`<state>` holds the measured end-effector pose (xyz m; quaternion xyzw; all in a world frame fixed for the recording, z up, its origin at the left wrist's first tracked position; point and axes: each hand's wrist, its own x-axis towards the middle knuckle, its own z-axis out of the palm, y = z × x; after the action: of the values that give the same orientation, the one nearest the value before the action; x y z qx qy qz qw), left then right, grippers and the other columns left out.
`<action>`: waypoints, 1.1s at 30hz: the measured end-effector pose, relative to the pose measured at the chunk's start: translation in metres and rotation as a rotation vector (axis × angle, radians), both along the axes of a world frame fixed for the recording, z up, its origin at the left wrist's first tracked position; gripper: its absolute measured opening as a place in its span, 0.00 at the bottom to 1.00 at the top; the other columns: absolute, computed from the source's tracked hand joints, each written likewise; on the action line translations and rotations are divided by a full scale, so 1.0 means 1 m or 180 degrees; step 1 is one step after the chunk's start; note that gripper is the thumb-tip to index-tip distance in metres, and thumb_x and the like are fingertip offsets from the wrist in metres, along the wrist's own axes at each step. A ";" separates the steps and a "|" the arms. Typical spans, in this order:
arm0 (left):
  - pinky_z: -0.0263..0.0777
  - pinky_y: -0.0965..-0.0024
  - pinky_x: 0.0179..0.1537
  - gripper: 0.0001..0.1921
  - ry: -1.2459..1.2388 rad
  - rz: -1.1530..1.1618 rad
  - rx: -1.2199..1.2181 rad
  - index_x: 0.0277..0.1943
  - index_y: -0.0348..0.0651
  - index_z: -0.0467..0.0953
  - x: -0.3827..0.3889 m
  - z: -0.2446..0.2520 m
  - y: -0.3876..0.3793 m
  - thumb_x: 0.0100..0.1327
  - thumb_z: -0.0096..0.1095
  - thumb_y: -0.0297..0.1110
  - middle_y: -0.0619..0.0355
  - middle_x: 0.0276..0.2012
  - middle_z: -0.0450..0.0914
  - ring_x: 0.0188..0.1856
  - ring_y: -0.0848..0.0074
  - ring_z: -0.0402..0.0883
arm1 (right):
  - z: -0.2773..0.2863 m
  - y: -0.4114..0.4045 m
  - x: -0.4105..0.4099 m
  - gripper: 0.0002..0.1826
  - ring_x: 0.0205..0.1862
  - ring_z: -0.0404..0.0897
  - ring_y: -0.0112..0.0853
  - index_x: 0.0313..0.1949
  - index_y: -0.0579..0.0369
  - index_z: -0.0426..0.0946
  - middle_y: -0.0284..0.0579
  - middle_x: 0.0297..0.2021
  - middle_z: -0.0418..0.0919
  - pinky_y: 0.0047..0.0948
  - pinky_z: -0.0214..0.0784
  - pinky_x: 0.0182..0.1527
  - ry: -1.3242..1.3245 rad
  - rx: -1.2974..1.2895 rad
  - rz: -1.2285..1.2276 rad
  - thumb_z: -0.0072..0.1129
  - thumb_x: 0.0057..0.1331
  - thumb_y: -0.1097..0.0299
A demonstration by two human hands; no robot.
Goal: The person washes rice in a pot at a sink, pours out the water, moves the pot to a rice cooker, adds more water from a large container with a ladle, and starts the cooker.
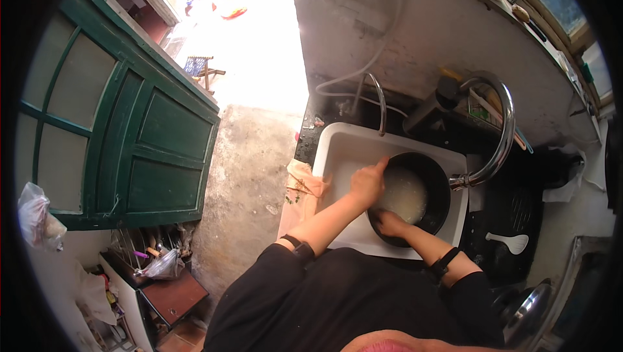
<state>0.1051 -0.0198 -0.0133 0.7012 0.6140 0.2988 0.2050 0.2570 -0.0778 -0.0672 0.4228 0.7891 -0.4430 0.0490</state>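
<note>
A round dark pot sits tilted in the white sink. Cloudy whitish water fills its bottom, with pale grains that look like rice. At the pot's left rim is my left hand, gripping the edge with one finger pointing along it. My right hand reaches inside near the close wall; its fingertips are hidden, so what they hold cannot be seen. Over the pot's right side hangs the spout of a tall chrome faucet. A thinner chrome tap stands at the sink's back edge.
A pink cloth drapes over the counter left of the sink. To the right, a white rice paddle lies on the black counter. Behind stands a dark cylindrical container. A green door stands at the left.
</note>
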 end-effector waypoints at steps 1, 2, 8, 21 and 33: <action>0.68 0.56 0.24 0.20 -0.0054 -0.0001 0.0076 0.51 0.51 0.67 -0.001 0.000 0.001 0.52 0.50 0.28 0.47 0.21 0.75 0.23 0.55 0.75 | 0.008 0.001 0.012 0.16 0.47 0.69 0.49 0.42 0.58 0.72 0.59 0.43 0.70 0.39 0.63 0.48 -0.0532 -0.0117 0.0462 0.45 0.54 0.70; 0.68 0.56 0.24 0.20 -0.0054 0.0004 0.0078 0.51 0.51 0.67 -0.002 0.000 0.002 0.52 0.50 0.28 0.47 0.21 0.75 0.23 0.55 0.75 | 0.017 0.004 0.023 0.16 0.46 0.70 0.49 0.42 0.58 0.72 0.57 0.43 0.70 0.38 0.63 0.48 -0.1029 -0.0236 0.0671 0.47 0.54 0.68; 0.68 0.56 0.25 0.20 0.0138 -0.0064 -0.0101 0.51 0.51 0.66 0.000 0.004 0.003 0.53 0.49 0.28 0.47 0.21 0.76 0.23 0.55 0.75 | 0.012 0.058 0.060 0.13 0.44 0.74 0.43 0.38 0.58 0.75 0.52 0.41 0.74 0.37 0.67 0.44 -0.2520 0.0654 0.0416 0.49 0.53 0.70; 0.69 0.54 0.26 0.20 -0.0024 -0.0055 -0.0131 0.51 0.49 0.67 -0.001 0.005 0.004 0.53 0.47 0.27 0.47 0.22 0.76 0.25 0.54 0.76 | -0.030 0.017 -0.001 0.23 0.49 0.67 0.46 0.46 0.63 0.65 0.60 0.45 0.69 0.34 0.59 0.51 0.0165 -0.0167 -0.0201 0.53 0.50 0.68; 0.68 0.54 0.26 0.14 0.0114 0.0102 -0.0374 0.44 0.47 0.68 -0.001 0.016 -0.004 0.51 0.50 0.28 0.47 0.21 0.75 0.24 0.53 0.75 | 0.013 0.098 -0.003 0.18 0.43 0.74 0.45 0.40 0.62 0.74 0.59 0.39 0.74 0.38 0.66 0.46 -0.1557 0.0369 -0.0819 0.54 0.50 0.66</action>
<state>0.1037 -0.0239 0.0030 0.6833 0.6452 0.2528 0.2299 0.2538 0.0199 -0.0539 0.6159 0.7177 -0.2846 0.1570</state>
